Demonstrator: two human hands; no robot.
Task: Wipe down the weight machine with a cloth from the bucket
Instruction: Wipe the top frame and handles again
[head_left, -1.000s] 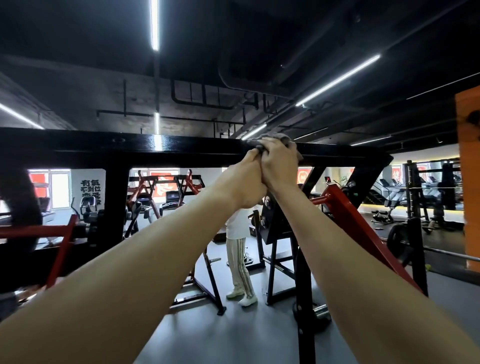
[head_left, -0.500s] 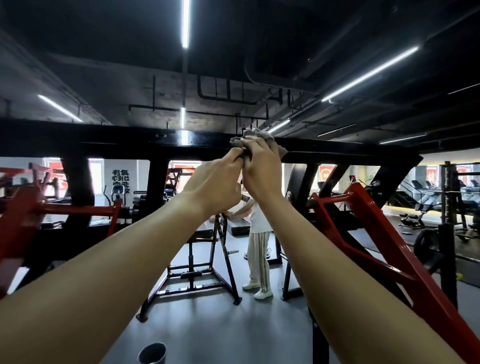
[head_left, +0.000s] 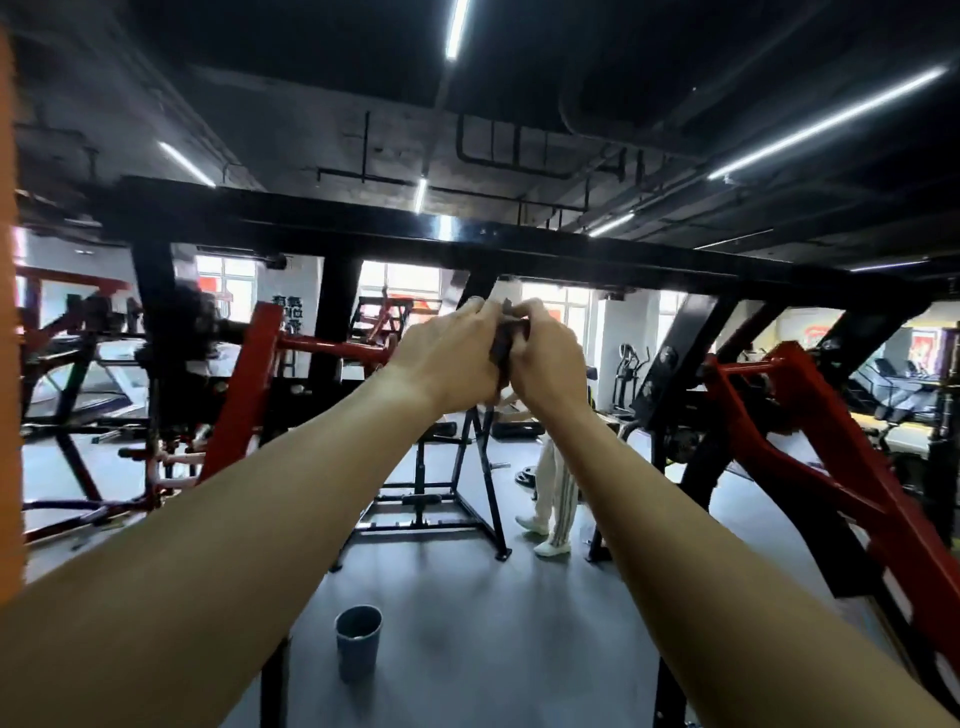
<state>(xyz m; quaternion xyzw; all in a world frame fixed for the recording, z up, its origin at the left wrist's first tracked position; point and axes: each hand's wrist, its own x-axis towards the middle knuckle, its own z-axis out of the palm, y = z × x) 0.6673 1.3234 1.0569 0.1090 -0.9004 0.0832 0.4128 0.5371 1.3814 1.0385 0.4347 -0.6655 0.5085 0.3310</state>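
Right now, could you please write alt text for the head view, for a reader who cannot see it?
Two bare arms reach up, left hand and right hand gripping a dark cloth between them just below the weight machine's black top beam. A grey bucket stands on the gym floor below; another person stands beyond.

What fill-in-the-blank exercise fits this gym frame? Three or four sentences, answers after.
The left hand and right hand grip a dark ____ between them.
The grey bucket stands on the ____.
Both hands are ____ the machine's black top beam.
The machine's slanted arm on the left is painted ____.
Missing words: cloth, floor, below, red.
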